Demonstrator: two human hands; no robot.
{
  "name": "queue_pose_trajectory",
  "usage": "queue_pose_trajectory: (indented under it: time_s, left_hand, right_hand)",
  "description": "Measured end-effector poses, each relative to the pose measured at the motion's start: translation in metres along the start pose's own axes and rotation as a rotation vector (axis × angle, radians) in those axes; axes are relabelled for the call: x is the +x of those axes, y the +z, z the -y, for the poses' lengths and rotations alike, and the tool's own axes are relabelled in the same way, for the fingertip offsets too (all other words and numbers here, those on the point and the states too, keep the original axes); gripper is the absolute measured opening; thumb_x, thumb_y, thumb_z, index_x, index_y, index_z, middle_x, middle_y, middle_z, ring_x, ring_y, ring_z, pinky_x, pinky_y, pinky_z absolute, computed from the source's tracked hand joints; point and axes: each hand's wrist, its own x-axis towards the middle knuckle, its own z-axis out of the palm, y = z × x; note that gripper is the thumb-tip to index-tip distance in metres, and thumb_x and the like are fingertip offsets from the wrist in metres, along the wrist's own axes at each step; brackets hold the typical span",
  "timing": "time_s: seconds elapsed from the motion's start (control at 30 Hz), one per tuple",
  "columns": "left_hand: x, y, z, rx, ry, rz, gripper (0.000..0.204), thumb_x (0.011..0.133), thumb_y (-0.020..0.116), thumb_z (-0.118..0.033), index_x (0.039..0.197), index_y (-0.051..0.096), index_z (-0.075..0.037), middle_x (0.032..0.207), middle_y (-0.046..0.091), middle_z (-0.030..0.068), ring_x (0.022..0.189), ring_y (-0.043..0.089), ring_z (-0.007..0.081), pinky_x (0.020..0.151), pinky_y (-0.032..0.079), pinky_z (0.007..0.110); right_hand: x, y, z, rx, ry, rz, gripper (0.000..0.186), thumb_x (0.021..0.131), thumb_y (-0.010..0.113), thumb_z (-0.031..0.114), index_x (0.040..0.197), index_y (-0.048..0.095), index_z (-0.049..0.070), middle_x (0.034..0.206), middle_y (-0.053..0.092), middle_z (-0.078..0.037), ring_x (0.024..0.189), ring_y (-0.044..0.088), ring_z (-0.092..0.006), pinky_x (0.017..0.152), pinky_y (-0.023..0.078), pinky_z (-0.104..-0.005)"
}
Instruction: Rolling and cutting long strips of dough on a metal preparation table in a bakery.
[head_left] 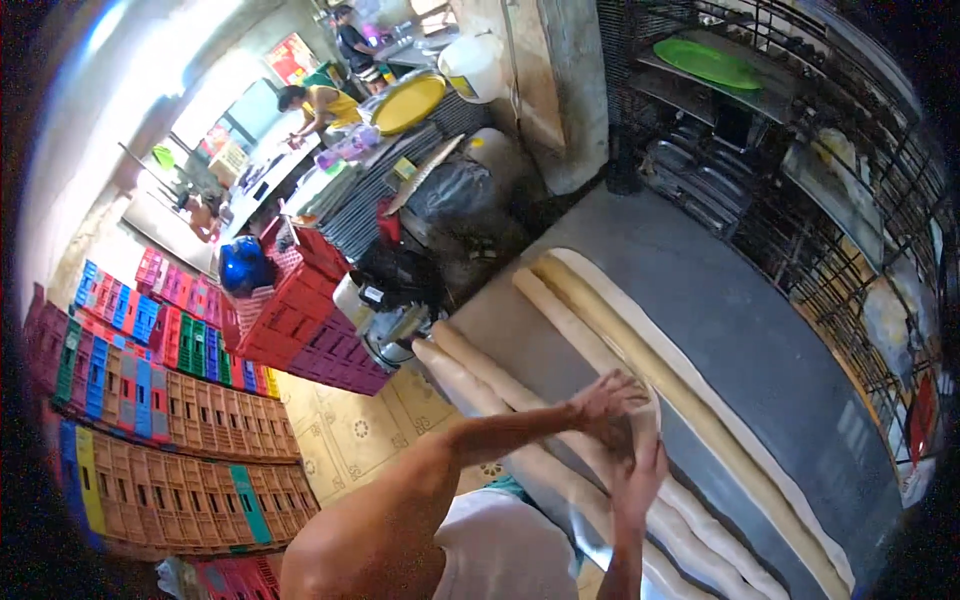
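Long pale dough rolls (pixel 565 318) lie side by side along a grey metal table (pixel 760 290). My left hand (pixel 607 398) reaches across one roll, its fingers bent over the dough. Close beside it, my right hand (pixel 638 485) pinches the same dough roll between thumb and fingers. A pale lip of dough stands up between the two hands; my fingers partly hide it. Just beyond, a flat dough strip (pixel 685 345) carries a long tan band of filling (pixel 690 420). Two more dough rolls (pixel 455 370) lie on the near side.
Stacked plastic crates (pixel 200 400) fill the left, with red crates (pixel 300 300) holding a blue helmet (pixel 245 263) by the table's end. A metal rack (pixel 800 180) with a green tray (pixel 705 62) borders the right. Several people work at a far table, one in a yellow top (pixel 330 105).
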Motion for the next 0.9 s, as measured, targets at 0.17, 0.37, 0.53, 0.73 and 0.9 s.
queue_pose_trajectory:
  time_s: [0.17,0.37,0.53,0.73,0.9]
  left_hand:
    - [0.016,0.002,0.035,0.023,-0.059,-0.031,0.078,0.073,0.081,-0.042,0.145,0.057,-0.021,0.145,0.058,0.0095,0.142,0.047,0.0321,0.123,0.03,0.055]
    - [0.04,-0.009,0.042,0.019,-0.048,0.098,0.065,0.076,0.08,-0.05,0.131,0.066,-0.018,0.139,0.062,0.0081,0.131,0.055,0.0307,0.115,0.04,0.047]
    - [0.055,-0.002,0.066,-0.406,-0.136,0.58,0.068,0.093,0.06,-0.065,0.127,0.068,-0.007,0.12,0.071,0.0233,0.114,0.066,0.0385,0.101,0.053,0.05]
    - [-0.023,-0.045,0.054,-0.499,0.12,0.342,0.083,0.09,0.064,-0.066,0.149,0.052,-0.008,0.143,0.057,0.0263,0.131,0.057,0.0401,0.111,0.044,0.059]
    - [-0.075,-0.084,0.136,-0.429,-0.104,0.079,0.091,0.088,0.071,-0.063,0.156,0.042,-0.009,0.158,0.044,0.0197,0.152,0.033,0.0422,0.123,0.026,0.062]
  right_hand:
    - [0.044,0.063,0.025,-0.381,-0.034,-0.078,0.087,0.091,0.072,0.035,0.162,0.035,0.001,0.163,0.041,-0.023,0.145,0.042,-0.0431,0.118,0.031,-0.0592]
    - [0.065,0.045,0.02,-0.493,0.035,-0.16,0.084,0.091,0.072,0.036,0.161,0.036,0.008,0.162,0.044,-0.018,0.142,0.047,-0.0422,0.111,0.039,-0.0602]
    - [0.097,0.02,0.001,0.075,-0.045,0.06,0.057,0.093,0.07,0.012,0.148,0.055,0.004,0.142,0.06,-0.025,0.126,0.059,-0.046,0.103,0.05,-0.0549]
    - [0.022,0.057,0.01,-0.352,-0.071,0.096,0.057,0.087,0.072,0.015,0.139,0.056,-0.001,0.145,0.054,-0.028,0.135,0.049,-0.049,0.111,0.04,-0.0602]
    - [0.059,0.12,0.089,-0.152,0.092,-0.09,0.074,0.087,0.069,0.013,0.156,0.043,0.001,0.16,0.041,-0.03,0.146,0.04,-0.0499,0.12,0.033,-0.0589]
